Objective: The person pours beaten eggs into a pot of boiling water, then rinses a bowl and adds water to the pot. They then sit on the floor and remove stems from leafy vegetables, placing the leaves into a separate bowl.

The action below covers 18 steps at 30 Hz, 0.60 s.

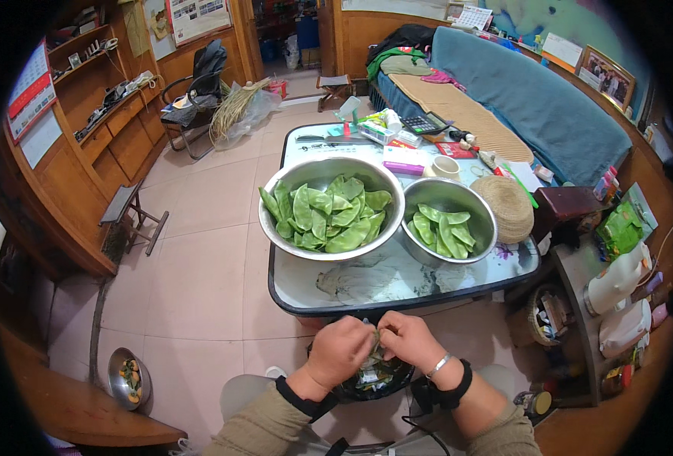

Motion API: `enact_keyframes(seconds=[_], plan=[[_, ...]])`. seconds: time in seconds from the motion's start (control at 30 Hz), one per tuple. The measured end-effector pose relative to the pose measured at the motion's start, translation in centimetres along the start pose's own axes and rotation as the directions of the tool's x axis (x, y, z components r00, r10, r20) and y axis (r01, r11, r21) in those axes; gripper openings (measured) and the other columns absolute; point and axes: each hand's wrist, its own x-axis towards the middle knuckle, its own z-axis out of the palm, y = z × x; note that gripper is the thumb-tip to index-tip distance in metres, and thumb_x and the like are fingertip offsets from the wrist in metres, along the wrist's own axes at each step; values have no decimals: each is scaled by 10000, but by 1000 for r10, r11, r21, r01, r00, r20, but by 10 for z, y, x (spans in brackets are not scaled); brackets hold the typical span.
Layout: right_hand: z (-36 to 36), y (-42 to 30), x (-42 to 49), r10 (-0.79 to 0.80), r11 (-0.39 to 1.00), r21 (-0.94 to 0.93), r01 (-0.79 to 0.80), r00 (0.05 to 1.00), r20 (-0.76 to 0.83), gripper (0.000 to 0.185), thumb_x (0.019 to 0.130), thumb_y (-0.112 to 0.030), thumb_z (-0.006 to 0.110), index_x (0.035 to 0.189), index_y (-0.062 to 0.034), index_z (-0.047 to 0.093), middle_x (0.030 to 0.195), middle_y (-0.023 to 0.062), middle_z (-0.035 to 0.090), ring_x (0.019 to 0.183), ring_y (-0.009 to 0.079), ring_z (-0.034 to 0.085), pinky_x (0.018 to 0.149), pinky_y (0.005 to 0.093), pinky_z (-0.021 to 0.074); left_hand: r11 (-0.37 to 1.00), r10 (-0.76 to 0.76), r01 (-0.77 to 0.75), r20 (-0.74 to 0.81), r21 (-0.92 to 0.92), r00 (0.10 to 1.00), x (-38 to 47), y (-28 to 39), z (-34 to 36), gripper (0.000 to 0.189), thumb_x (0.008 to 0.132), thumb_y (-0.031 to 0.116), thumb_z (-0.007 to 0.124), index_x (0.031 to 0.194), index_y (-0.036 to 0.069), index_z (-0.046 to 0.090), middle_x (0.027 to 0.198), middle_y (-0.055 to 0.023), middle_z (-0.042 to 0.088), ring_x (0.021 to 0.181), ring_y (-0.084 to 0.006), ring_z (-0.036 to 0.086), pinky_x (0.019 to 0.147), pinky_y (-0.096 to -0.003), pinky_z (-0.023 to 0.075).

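Note:
My left hand (342, 350) and my right hand (410, 342) meet over a black-lined waste bin (379, 379) holding scraps. Their fingertips pinch a small green piece, probably part of a bean pod (377, 337), mostly hidden by the fingers. Beyond them, on the table (370, 288), a large steel bowl (332, 253) holds many flat green bean pods (347, 216). To its right a smaller steel bowl (450, 256) has fewer pods (449, 235) in it.
A woven straw item (501, 208) sits right of the small bowl. Behind the bowls are a knife (336, 139), boxes, a tape roll (446, 166) and a calculator (426, 123). A shelf (576, 319) stands at right; a metal bowl (128, 379) rests on the floor at left.

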Motion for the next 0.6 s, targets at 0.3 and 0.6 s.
enact_keyframes(seconds=[0.3,0.6], plan=[[9,9,5,108,888,381,-257,922,372,271,904,-163,608,1137,-28,583,971,74,631,761,162,657,644,259,549,502,-645,440,17,-745,764,7,-27,-8,176,912,102,608,1066,20,588,908,-20,624,747,-74,575,614,-215,488],[-37,-71,24,61,187,981,44,997,-56,377,974,-181,503,1266,54,464,1137,201,620,924,213,665,783,304,585,400,-546,387,123,-830,829,11,-20,-15,367,974,244,525,1228,-16,477,1012,-98,629,841,-145,632,654,-229,491]])
